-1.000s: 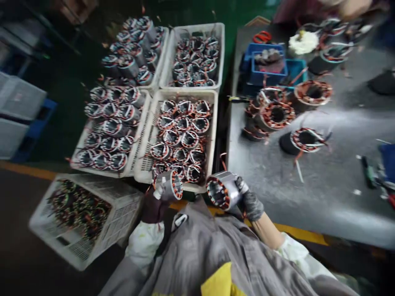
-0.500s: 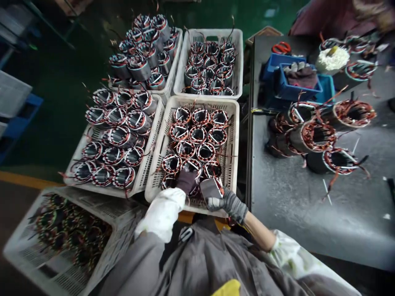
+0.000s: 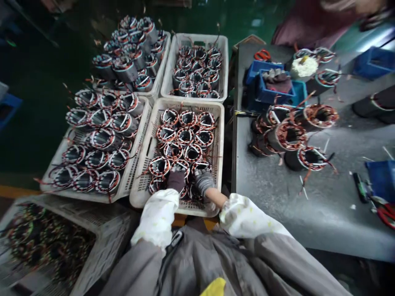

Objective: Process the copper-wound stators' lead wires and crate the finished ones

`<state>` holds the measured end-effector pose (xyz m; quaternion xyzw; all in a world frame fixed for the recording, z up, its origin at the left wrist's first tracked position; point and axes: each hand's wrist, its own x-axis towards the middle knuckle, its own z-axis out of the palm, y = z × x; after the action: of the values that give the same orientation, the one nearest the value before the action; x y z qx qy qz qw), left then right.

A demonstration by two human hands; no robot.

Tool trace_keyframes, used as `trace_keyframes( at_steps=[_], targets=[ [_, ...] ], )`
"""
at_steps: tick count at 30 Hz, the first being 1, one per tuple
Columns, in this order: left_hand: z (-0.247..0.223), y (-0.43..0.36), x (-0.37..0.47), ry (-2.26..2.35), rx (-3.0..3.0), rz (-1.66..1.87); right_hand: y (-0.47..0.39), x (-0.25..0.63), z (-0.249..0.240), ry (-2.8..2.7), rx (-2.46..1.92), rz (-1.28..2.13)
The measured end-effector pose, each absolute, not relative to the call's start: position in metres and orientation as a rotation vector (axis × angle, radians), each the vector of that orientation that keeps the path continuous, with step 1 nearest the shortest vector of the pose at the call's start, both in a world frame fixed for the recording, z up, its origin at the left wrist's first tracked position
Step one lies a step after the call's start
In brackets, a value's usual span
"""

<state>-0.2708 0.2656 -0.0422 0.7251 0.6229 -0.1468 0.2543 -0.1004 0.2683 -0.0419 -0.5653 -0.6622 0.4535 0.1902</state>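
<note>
My left hand (image 3: 176, 181), in a dark glove with greyish fingertips, reaches down to a wire-wound motor stator (image 3: 182, 165) in the front half of a white plastic crate (image 3: 219, 144). Beside it, my right hand (image 3: 204, 181), in a grey knitted glove, is over another stator (image 3: 200, 165) in the crate's front right part. The fingers of both hands are mostly hidden among the stators, so their grip does not show. Rows of upright stators with red, white and black windings stand farther back in this crate.
More stators fill a left crate (image 3: 123, 187), a far-left crate (image 3: 166, 53) and a far crate (image 3: 225, 61). A tilted crate (image 3: 105, 242) sits front left. On the metal table (image 3: 265, 205) are stators, blue bins (image 3: 274, 96), red-handled scissors (image 3: 387, 216). Another person's sleeve (image 3: 305, 20) shows behind.
My right hand has moved left and forward, down among the stators; the tilted stator it held no longer shows raised. My left hand stays at its stator. The view has shifted right.
</note>
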Motion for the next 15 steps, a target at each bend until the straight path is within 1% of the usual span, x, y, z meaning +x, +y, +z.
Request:
trace_keyframes(
  at_steps=[2, 4, 5, 6, 7, 9, 12, 15],
  targets=[
    [-0.019, 0.259, -0.270, 1.746, 1.992, -0.429, 0.247, -0.074, -0.030, -2.031, -1.477, 1.164],
    [0.005, 0.252, -0.257, 2.015, 1.888, -0.457, 0.219, -0.032, -0.030, -2.203, -1.319, 0.961],
    [0.016, 0.250, -0.243, 2.143, 1.878, -0.375, 0.205, -0.005, -0.035, -2.248, -1.269, 0.847],
    [0.028, 0.248, -0.224, 2.173, 1.949, -0.209, 0.190, 0.024, -0.043, -2.251, -1.261, 0.739],
    [0.040, 0.246, -0.197, 2.120, 2.043, 0.022, 0.175, 0.057, -0.052, -2.216, -1.307, 0.655],
    [0.063, 0.244, -0.127, 1.782, 2.248, 0.460, 0.146, 0.126, -0.073, -2.140, -1.480, 0.535],
    [0.090, 0.248, 0.007, 1.368, 2.460, 0.476, 0.108, 0.227, -0.096, -2.048, -1.753, 0.434],
    [0.098, 0.270, 0.140, 1.061, 2.573, 0.317, 0.084, 0.306, -0.108, -1.842, -2.041, 0.248]
  ],
)
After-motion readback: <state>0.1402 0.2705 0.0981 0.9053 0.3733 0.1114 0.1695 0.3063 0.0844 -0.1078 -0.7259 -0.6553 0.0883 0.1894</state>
